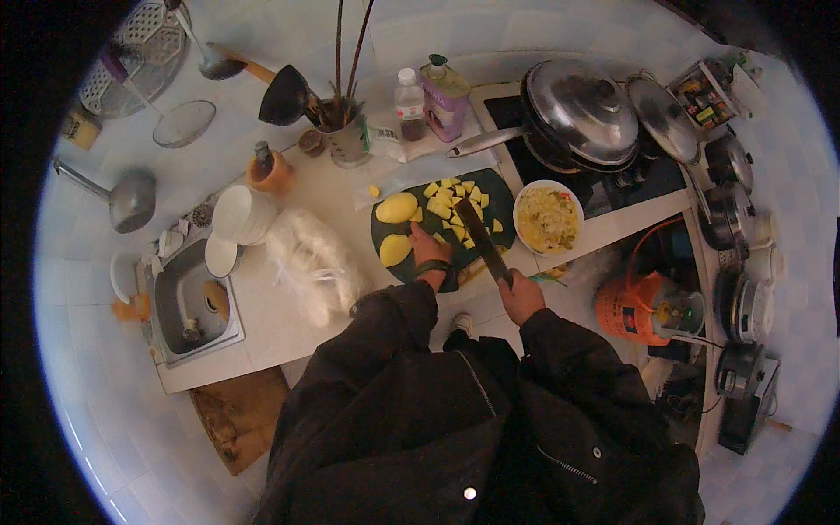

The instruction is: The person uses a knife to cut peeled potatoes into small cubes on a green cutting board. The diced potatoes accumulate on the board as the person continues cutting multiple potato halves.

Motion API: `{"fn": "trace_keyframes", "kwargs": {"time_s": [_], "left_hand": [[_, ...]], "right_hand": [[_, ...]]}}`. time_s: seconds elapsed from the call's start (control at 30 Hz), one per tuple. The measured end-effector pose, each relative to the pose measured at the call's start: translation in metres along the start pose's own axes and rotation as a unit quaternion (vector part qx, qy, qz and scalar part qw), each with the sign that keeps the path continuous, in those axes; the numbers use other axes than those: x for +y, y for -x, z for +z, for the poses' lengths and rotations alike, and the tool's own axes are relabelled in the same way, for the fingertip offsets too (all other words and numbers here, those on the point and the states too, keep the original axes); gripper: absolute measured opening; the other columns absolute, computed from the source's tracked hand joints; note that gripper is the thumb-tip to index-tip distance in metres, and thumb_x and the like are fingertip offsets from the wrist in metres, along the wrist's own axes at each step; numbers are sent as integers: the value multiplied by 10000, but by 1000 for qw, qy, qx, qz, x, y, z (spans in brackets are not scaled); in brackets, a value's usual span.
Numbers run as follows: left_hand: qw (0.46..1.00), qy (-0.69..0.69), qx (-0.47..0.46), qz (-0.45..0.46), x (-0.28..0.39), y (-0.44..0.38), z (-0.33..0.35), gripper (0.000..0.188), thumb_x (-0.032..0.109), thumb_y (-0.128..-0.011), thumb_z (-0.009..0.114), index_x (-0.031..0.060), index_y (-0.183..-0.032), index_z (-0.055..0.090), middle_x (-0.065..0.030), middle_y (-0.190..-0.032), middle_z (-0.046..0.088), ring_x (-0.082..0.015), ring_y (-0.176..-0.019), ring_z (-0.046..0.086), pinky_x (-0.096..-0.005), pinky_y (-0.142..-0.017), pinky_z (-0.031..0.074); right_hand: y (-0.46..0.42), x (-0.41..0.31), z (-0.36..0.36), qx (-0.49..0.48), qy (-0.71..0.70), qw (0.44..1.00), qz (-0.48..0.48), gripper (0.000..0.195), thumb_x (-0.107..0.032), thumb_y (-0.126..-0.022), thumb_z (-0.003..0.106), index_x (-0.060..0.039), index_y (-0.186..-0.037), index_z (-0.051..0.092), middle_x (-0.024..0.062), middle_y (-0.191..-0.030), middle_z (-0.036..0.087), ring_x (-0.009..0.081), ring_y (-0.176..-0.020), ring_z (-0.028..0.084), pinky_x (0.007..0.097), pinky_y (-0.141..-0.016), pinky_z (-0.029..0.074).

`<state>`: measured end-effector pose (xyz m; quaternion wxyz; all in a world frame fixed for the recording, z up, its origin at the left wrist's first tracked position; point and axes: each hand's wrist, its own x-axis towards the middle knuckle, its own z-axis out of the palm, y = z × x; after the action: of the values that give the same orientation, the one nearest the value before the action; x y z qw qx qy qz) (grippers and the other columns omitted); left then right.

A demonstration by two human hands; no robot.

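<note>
My right hand (523, 298) grips the handle of a cleaver (483, 241), its dark blade slanting over the right part of a dark green cutting board (485, 180). Cut yellow chunks, likely potato (440, 208), lie spread under and around the blade. On the board's left are a whole peeled potato (396, 208) and another large piece (395, 250). My left hand (430, 251) is low over the board between that large piece and the chunks, a finger pointing up at the whole potato. Whether it pinches a small piece is unclear.
A bowl of food (548, 218) stands right of the board, near the counter edge. Behind it, a lidded wok (581, 111) sits on the stove, handle pointing left. Left are a plastic bag (314, 269), stacked white bowls (241, 213) and a sink (187, 295). A gas cylinder (623, 312) stands below.
</note>
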<state>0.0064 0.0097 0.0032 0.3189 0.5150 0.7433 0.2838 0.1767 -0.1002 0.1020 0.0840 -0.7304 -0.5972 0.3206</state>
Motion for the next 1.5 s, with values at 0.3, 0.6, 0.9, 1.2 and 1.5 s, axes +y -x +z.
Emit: {"fn": "trace_keyframes", "kwargs": {"time_s": [0.3,0.6,0.9,1.2,1.5], "left_hand": [[974,23,-126,189,-18,-54,31,725,137,-650,708,128,-1303,394,-226,-1175,463,-412,-1080,460,-427,-914,417],[962,-208,47,169,-34,-15,-88,485,95,-704,651,115,-1172,521,-173,-1079,561,-372,-961,546,-450,-828,455],[962,-208,-79,157,-35,8,-100,591,109,-660,717,143,-1189,456,-175,-1111,485,-378,-1044,480,-438,-851,435],[991,-24,-30,132,-40,46,-61,605,85,-599,772,87,-1111,450,-165,-1067,461,-360,-945,498,-431,-786,460],[990,124,-60,-26,-54,27,-33,541,101,-612,804,26,-1038,480,-170,-995,549,-319,-899,582,-393,-776,489]], "right_hand": [[14,3,5,-22,-35,999,-16,314,-286,-895,485,8,-1000,511,225,-802,607,407,-717,581,504,-643,454],[15,1,17,-65,-23,997,-35,308,-297,-898,477,6,-942,506,229,-756,595,413,-696,576,508,-634,450],[17,-13,32,-87,22,995,-52,299,-287,-897,486,6,-954,504,226,-728,596,413,-688,579,510,-631,452],[19,-17,35,-48,10,998,-38,280,-269,-853,544,7,-895,523,230,-735,600,413,-704,578,506,-633,443],[16,-28,29,-10,19,999,-49,234,-239,-856,526,-9,-902,511,227,-723,593,417,-681,571,510,-612,442]]}}
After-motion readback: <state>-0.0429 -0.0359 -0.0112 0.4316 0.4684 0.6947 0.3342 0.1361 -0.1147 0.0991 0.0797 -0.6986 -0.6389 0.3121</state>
